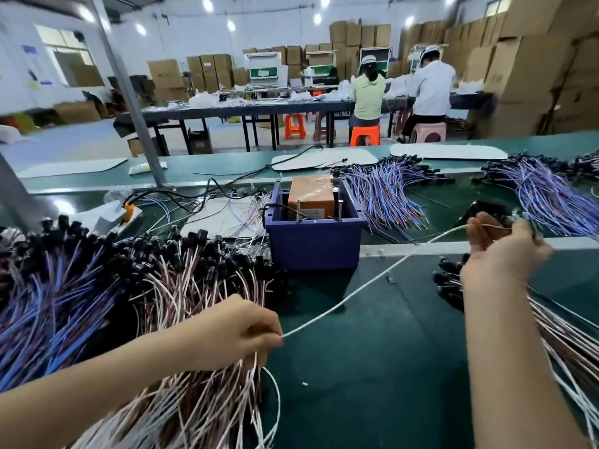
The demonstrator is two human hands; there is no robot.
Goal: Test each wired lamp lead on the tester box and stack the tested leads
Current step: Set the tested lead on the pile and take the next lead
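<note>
Single white lead (356,291) stretched taut between both hands, above the green table (372,384).

Left hand (240,332): fingers curled, pinching the lead's near end, over a pile of white-and-brown leads (201,400). Right hand (505,251): raised, fingers closed round the far end; what sits in that grip is blurred. Blue tester box (316,247) stands beyond the lead, between the hands, with an orange unit (311,192) inside. A smaller stack of leads (567,338) lies below the right wrist. There are purple-wired bundles (48,312) left of the left hand, and more beyond the right.
</note>
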